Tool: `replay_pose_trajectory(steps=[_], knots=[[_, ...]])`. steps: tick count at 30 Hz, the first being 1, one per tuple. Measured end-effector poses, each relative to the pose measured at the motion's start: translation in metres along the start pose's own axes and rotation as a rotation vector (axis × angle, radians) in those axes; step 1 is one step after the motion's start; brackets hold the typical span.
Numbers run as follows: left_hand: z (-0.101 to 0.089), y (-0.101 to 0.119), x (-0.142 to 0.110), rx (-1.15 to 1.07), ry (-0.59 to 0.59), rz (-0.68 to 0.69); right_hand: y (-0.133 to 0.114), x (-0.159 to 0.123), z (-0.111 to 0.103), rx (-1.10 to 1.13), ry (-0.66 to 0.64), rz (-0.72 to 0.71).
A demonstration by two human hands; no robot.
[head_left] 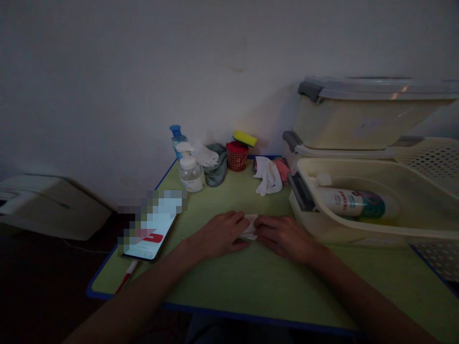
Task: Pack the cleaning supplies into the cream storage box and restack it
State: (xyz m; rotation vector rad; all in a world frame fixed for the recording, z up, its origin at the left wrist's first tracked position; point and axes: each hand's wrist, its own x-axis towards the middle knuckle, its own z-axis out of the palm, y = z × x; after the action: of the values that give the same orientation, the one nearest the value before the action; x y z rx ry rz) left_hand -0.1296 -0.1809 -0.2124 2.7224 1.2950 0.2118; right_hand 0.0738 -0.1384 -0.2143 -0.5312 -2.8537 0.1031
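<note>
A small folded white tissue (250,228) lies low over the middle of the green table; whether it is paper or thin cloth is hard to tell in the dim light. My left hand (224,233) grips its left side with bent fingers. On the opposite side, my right hand (281,236) has its fingers closed on the right edge. Both hands rest at table height, close together, and their fingers cover much of the piece. Behind them lies a crumpled white cloth (268,177) against a pinkish-red one (282,171).
A phone (158,229) with a lit screen and cable stands left. Towards the wall are a pump bottle (191,176), a blue-capped bottle (175,136), a grey cloth (216,167), and a red pot (237,156) under a yellow sponge (245,139). A cream bin (344,231) holding a spray can (351,202) stands right.
</note>
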Motion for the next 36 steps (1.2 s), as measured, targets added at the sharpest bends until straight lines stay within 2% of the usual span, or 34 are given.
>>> replay_pose_trajectory(steps=[7,11,17,24,30,36], knots=[[0.006,0.005,0.002,0.076,0.038,-0.023,-0.003,0.007,0.008,0.399,0.083,0.263],[0.008,0.004,0.004,-0.005,0.054,-0.083,-0.003,0.01,0.01,0.501,0.099,0.355],[0.011,0.002,0.005,-0.203,0.075,-0.198,-0.006,0.013,0.008,0.398,0.064,0.468],[0.01,-0.001,0.011,-0.454,0.085,-0.32,-0.015,0.023,-0.001,0.273,-0.043,0.586],[0.012,-0.006,0.015,-0.585,0.088,-0.326,-0.014,0.029,0.002,0.2,-0.028,0.644],[0.013,-0.01,0.016,-0.639,0.066,-0.314,-0.008,0.031,0.007,0.282,0.008,0.671]])
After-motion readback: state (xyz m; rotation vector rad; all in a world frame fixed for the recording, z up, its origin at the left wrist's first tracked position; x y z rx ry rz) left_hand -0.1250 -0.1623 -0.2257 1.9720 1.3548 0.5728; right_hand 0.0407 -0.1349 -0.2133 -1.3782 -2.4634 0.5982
